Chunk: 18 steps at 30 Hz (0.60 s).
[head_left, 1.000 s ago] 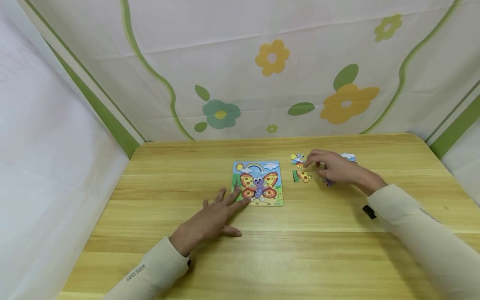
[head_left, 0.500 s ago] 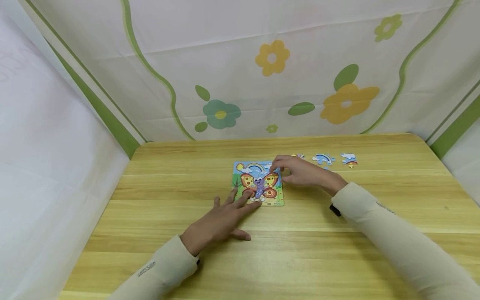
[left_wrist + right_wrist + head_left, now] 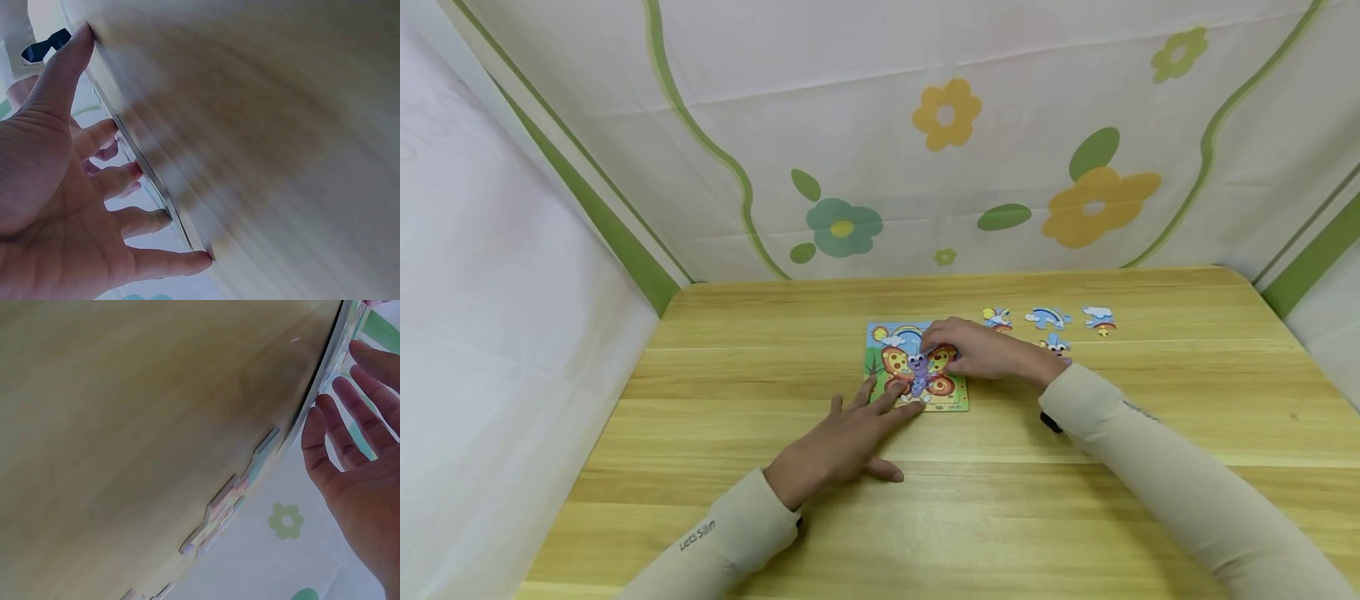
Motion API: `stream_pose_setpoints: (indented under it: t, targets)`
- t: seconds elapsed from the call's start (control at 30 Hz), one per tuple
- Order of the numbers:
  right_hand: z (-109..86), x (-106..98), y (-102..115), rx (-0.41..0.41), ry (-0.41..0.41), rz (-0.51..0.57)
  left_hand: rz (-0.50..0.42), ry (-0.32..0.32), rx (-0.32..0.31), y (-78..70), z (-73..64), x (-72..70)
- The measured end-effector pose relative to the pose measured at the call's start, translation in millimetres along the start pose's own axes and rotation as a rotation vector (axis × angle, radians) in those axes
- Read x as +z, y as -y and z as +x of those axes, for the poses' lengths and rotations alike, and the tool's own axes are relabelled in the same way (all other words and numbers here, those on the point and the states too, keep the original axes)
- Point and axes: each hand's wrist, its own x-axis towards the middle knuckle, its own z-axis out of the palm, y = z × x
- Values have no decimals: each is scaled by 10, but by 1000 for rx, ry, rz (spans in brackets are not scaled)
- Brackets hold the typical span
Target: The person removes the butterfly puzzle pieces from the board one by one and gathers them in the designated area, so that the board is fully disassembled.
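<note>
A square butterfly jigsaw board (image 3: 953,398) lies mid-table in the head view. My left hand (image 3: 838,450) is spread, fingertips resting on its lower left part and thumb on the table. In the left wrist view, the fingers (image 3: 144,265) reach along the board's edge. My right hand (image 3: 981,350) covers the board's upper right, its fingertips right at the picture. Seen from the right wrist, the fingers (image 3: 369,422) bend loosely at the board's edge, and no loose piece shows in them. The right hand hides part of the sky and one wing.
Right of the board lie several loose jigsaw pieces: a sun piece (image 3: 997,317), a rainbow piece (image 3: 1048,317), a cloud piece (image 3: 1099,319) and a butterfly-face piece (image 3: 1056,346) partly behind the right wrist. A white cloth wall (image 3: 887,125) stands behind the table (image 3: 737,358).
My right hand has moved left from the loose pieces to the board's upper right, uncovering the rainbow, cloud and butterfly-face pieces. My left hand has shifted slightly right on the board.
</note>
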Motion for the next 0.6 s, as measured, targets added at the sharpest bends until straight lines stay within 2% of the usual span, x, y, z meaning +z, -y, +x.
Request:
stream_pose_setpoints:
  t: [0.6]
  targets:
    - [22,6,38,26,32,-23,23,-2,-1,2,10,-4]
